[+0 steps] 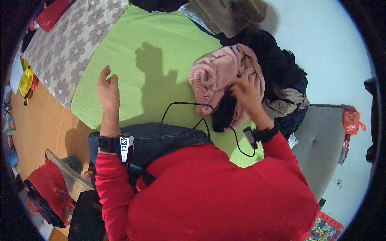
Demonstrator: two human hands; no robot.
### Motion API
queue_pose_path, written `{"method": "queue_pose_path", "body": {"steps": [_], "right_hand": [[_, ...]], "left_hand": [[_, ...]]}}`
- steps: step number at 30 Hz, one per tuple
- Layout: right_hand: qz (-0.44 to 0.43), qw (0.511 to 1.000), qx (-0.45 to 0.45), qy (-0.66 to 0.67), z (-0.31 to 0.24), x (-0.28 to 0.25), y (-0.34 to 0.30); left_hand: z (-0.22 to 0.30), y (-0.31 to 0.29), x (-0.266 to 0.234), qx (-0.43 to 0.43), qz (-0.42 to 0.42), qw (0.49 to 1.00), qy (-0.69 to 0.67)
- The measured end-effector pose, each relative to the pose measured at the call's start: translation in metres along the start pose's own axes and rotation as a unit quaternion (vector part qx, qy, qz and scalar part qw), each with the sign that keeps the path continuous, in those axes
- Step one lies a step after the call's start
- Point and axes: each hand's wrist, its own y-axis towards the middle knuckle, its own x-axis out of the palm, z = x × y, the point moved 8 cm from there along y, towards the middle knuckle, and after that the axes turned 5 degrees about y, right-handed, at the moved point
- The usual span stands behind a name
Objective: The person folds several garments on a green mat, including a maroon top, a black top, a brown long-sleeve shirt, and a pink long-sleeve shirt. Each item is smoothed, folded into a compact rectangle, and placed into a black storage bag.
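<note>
Right hand [248, 96] over garment [217, 72] (pink), left [108, 87] — raised

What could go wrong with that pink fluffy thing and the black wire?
The black cable loops across the pink clothing's edge, near the right hand, so it might snag and tug the right wrist device. Dark clothes lie bunched right beside the pink clothing, so they could get dragged along too.
</note>
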Motion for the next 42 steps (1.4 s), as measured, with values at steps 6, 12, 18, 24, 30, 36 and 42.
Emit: {"method": "queue_pose_path", "body": {"steps": [6, 12, 18, 24, 30, 36, 42], "right_hand": [[0.270, 0.929, -0.040, -0.251, 0.114, -0.108, 0.036], [0.230, 0.969, 0.051, -0.079, 0.115, -0.062, 0.047], [0.119, 0.989, -0.086, 0.012, 0.020, -0.008, -0.010], [-0.039, 0.984, -0.162, 0.064, 0.002, -0.006, -0.032], [0.210, 0.955, -0.009, -0.210, 0.098, -0.173, -0.030], [0.128, 0.877, 0.105, -0.451, 0.190, -0.214, -0.077], [0.158, 0.911, 0.115, -0.363, 0.189, -0.219, -0.054]], "left_hand": [[0.010, -0.037, 0.032, -0.008, -0.018, 0.999, -0.025], [0.027, -0.040, 0.038, -0.018, -0.079, 0.995, 0.063], [0.068, -0.052, 0.056, -0.001, -0.098, 0.995, 0.032], [0.076, -0.065, 0.072, 0.023, -0.166, 0.985, 0.042], [0.059, -0.054, 0.045, 0.014, -0.145, 0.988, 0.058], [0.052, -0.056, 0.042, 0.031, -0.154, 0.986, 0.060], [0.045, -0.056, 0.036, 0.030, -0.163, 0.983, 0.079]]}}
